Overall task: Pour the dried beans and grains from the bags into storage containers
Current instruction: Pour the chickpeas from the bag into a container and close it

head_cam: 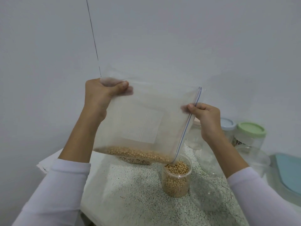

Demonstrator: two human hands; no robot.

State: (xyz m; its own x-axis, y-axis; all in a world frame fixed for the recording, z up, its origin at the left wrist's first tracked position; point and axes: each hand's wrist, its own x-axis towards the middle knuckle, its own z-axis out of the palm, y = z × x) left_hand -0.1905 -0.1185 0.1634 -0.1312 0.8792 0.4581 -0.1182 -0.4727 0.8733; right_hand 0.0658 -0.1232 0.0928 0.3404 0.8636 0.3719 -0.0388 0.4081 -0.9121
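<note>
A clear zip-top bag [146, 115] is held tilted above the counter, its open zip edge pointing down to the right. Tan round beans [138, 153] lie along its lower edge and spill from the corner into a clear round container [176, 180], which is nearly full of the same beans. My left hand [102, 93] grips the bag's upper left corner. My right hand [205, 116] pinches the zip edge at the right.
A speckled counter [130, 193] carries everything. Another bag of grains [136, 160] lies behind the tilted bag. Empty clear jars [206, 160] stand at the right, with a blue-lidded jar [227, 126] and a green-lidded jar [250, 132]. A teal lid [288, 173] lies far right.
</note>
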